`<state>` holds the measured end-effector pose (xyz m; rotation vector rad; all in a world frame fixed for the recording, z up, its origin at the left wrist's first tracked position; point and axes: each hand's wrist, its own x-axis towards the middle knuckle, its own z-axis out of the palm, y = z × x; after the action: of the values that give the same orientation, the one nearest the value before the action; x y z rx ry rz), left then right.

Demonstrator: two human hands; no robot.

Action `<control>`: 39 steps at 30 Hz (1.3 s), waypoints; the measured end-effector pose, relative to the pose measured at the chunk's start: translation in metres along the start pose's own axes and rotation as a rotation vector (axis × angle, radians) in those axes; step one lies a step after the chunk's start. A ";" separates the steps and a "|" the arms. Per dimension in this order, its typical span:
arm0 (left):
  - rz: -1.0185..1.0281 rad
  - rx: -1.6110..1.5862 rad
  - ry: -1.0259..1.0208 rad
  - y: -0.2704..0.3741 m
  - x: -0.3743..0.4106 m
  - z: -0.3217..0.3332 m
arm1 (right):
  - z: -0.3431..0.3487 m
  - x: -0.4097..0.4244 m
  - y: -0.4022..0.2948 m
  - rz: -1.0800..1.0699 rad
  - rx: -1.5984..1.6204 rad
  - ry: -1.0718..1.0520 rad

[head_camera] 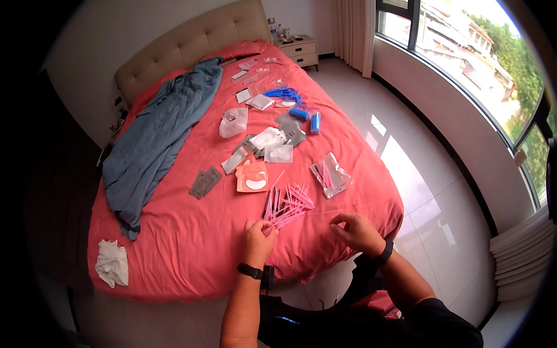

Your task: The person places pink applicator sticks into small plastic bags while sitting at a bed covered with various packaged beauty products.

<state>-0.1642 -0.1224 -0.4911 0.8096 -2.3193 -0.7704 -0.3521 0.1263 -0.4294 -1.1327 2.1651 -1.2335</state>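
My left hand [257, 241] is at the near edge of a loose pile of thin pink plastic sticks [292, 204], its thumb and fingers closed on one or more of them. To the right of the pile, my right hand [354, 230] hovers over the bedspread with thumb and index finger curled near each other; whether something thin is between them I cannot tell. Beyond it lies a clear plastic bag [331, 176] with several pink sticks inside. An orange packet with a white crescent pad [253, 177] lies behind the pile, with grey sachets [206, 182] to its left.
The red bedspread [182, 256] also bears white and grey packets [267, 138], two blue cylindrical containers [315, 123], blue sticks [285, 92], a clear plastic bag [233, 122], a blue-grey cloth [161, 130] and a white cloth [112, 263]. A nightstand [300, 50] stands beside the headboard.
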 end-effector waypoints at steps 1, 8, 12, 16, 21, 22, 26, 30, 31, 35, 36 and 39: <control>0.007 0.043 -0.016 0.000 -0.003 -0.002 | 0.004 -0.002 0.005 -0.036 0.012 -0.012; -0.053 -0.148 -0.028 -0.003 -0.008 -0.005 | 0.014 -0.009 -0.002 0.019 0.070 -0.113; 0.015 -0.307 -0.189 0.047 -0.013 -0.022 | 0.016 -0.009 -0.012 0.023 0.207 -0.050; 0.065 -0.401 -0.306 0.063 -0.015 -0.015 | 0.019 -0.009 -0.011 0.072 0.380 -0.080; -0.079 -0.562 -0.319 0.073 -0.013 -0.004 | 0.014 -0.018 -0.013 0.099 0.180 -0.074; -0.111 -0.573 -0.341 0.074 -0.011 -0.003 | 0.015 -0.019 -0.006 0.046 0.143 -0.050; -0.088 -0.601 -0.392 0.070 -0.008 0.009 | 0.012 -0.024 0.004 0.004 0.135 -0.026; -0.088 -0.593 -0.430 0.063 -0.012 0.013 | 0.014 -0.028 -0.002 0.193 0.287 -0.045; -0.103 -0.597 -0.434 0.063 -0.012 0.012 | 0.014 -0.027 -0.001 0.171 0.260 -0.061; -0.115 -0.668 -0.450 0.065 -0.011 0.017 | 0.015 -0.024 0.008 0.049 0.127 -0.036; -0.109 -0.658 -0.443 0.065 -0.011 0.015 | 0.018 -0.024 0.009 0.008 0.095 -0.017; -0.105 -0.630 -0.448 0.065 -0.010 0.011 | 0.018 -0.024 0.007 0.008 0.110 -0.022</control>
<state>-0.1885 -0.0691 -0.4585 0.5025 -2.1783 -1.7587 -0.3286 0.1385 -0.4458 -1.0858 2.0568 -1.3135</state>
